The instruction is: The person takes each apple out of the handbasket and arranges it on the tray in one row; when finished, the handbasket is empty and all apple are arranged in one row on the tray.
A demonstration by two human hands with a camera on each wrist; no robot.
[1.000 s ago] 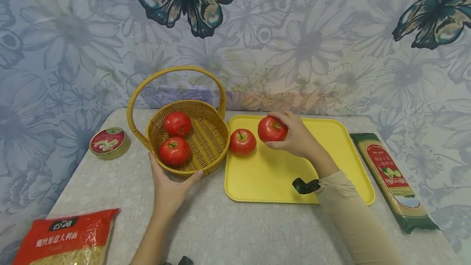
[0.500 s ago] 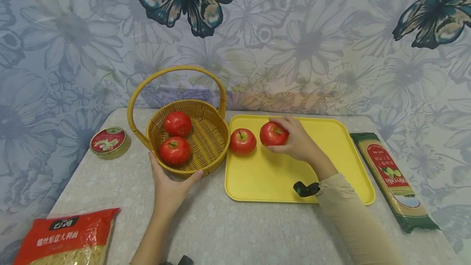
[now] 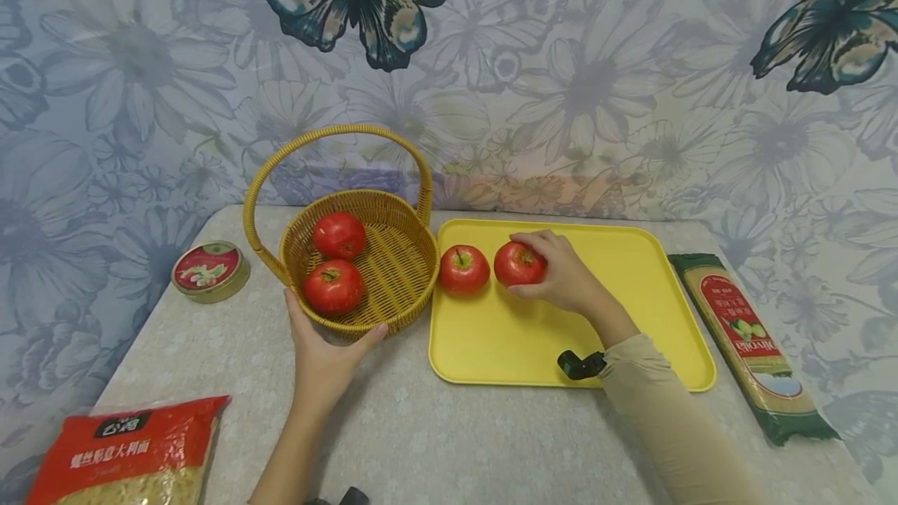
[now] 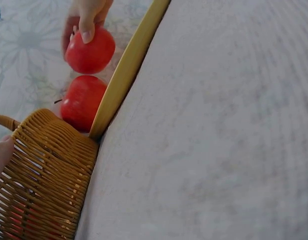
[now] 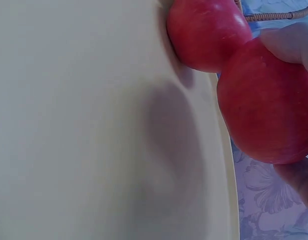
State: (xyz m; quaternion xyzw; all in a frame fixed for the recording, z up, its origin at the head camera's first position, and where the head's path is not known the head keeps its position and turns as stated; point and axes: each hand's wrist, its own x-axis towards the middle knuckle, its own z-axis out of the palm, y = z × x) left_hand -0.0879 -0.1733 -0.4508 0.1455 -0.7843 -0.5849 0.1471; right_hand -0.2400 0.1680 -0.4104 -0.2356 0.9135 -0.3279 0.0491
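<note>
— Apple (image 3: 519,264) is held in the right hand (image 3: 564,280), low over the yellow tray (image 3: 631,310), just beside a second apple (image 3: 463,269).

— If released askew, that neighbour could be knocked rolling. The basket (image 3: 393,256) is steadied by the left hand's (image 3: 324,355) grip.

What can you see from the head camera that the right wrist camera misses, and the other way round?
Only the head view shows the left hand holding the basket's near wall, two apples in the basket, the round tin, the red bag and the noodle packet. Only the right wrist view shows the shadow under the held apple. Both show the right hand gripping an apple beside another apple on the yellow tray.
</note>
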